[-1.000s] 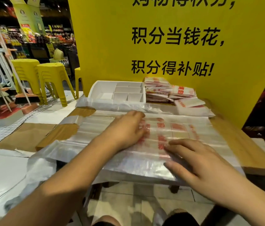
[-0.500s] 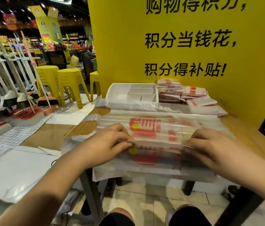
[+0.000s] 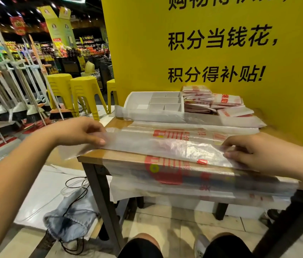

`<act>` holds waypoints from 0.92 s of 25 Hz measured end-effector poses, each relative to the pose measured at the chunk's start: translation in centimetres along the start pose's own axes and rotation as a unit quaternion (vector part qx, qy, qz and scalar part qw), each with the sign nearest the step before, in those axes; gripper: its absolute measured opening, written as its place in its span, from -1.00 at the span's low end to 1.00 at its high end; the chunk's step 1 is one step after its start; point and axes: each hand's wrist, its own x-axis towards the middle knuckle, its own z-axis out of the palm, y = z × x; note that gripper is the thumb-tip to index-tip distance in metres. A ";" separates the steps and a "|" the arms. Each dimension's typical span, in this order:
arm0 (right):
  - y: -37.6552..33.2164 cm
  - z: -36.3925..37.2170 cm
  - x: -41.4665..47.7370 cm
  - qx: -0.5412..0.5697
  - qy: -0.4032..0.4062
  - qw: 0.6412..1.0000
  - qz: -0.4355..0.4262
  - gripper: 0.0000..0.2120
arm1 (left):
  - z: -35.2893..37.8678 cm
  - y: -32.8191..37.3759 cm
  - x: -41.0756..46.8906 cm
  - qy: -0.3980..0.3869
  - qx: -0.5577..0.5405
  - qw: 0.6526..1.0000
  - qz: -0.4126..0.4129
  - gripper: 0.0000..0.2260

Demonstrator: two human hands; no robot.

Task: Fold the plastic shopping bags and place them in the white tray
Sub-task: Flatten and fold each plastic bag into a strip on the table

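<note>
Plastic shopping bag (image 3: 165, 146) lies across our wooden table (image 3: 94, 158), its long axis running left to right. Our left hand (image 3: 80, 132) pinches its left end, the white tray (image 3: 139, 99) sits behind, and our right hand (image 3: 255, 151) pinches its right end.

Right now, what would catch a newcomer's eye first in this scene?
The tall yellow board with black Chinese lettering fills the background behind the wooden table. In front, the left hand and right hand pinch the ends of a translucent plastic shopping bag with red print, stretched across the table. At the back sit a white compartmented tray and, to its right, a stack of folded bags.
</note>
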 end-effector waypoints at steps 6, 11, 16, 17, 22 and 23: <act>-0.3 -0.5 0.1 -0.009 -0.032 0.999 0.011 -0.80 | -1.6 -2.6 -1.1 -0.018 -0.076 0.996 -0.042 -0.66; 0.1 -0.4 0.1 -0.012 -0.030 0.999 0.012 -0.71 | -1.4 -1.5 -0.8 0.047 0.081 0.988 -0.120 -0.47; -0.4 0.0 -0.3 -0.112 -0.005 0.994 -0.003 -0.66 | 6.4 7.8 -1.7 0.176 0.099 0.966 0.159 -0.56; -0.6 0.0 -0.4 -0.142 -0.001 0.990 0.000 -0.65 | 8.2 9.6 -2.0 0.113 0.098 0.975 0.165 -0.47; -1.2 1.8 -1.7 -0.217 0.133 0.966 0.040 -0.60 | 12.2 10.1 -1.7 0.089 0.121 0.979 0.139 -0.36; -2.0 2.7 -2.0 -0.179 0.170 0.969 0.030 -0.59 | 12.4 10.0 -1.6 0.096 0.128 0.978 0.137 -0.36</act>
